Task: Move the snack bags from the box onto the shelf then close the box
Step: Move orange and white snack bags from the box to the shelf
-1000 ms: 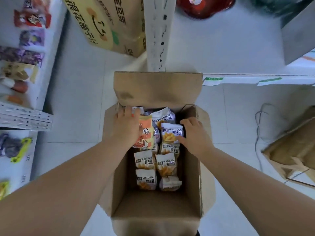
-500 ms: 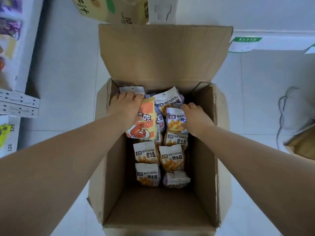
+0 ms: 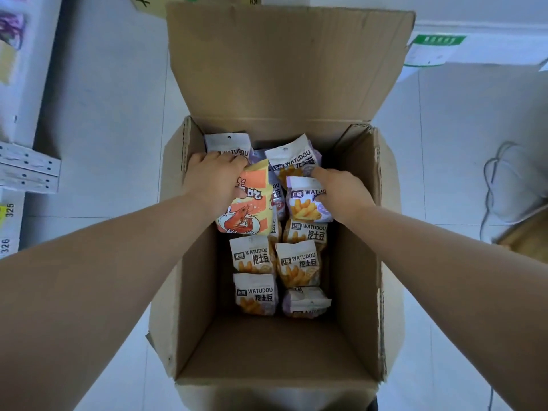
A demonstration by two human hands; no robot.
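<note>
Head view, contents as we are finding them.

- Cardboard box: it is standing open on the tiled floor, with its far flap raised upright.
- Left hand: we are gripping the orange shrimp bag, fingers curled over its top edge, at the box's far left.
- Right hand: we are pinching a purple-and-white WATUDOU bag, thumb pressing on its front, just beside the shrimp bag.
- Remaining snack bags: they are lying in two rows on the box bottom, all inside the box.
- Shelf: it is standing at our left, well apart from the box.
- Cable: it is lying on the floor at right.
</note>
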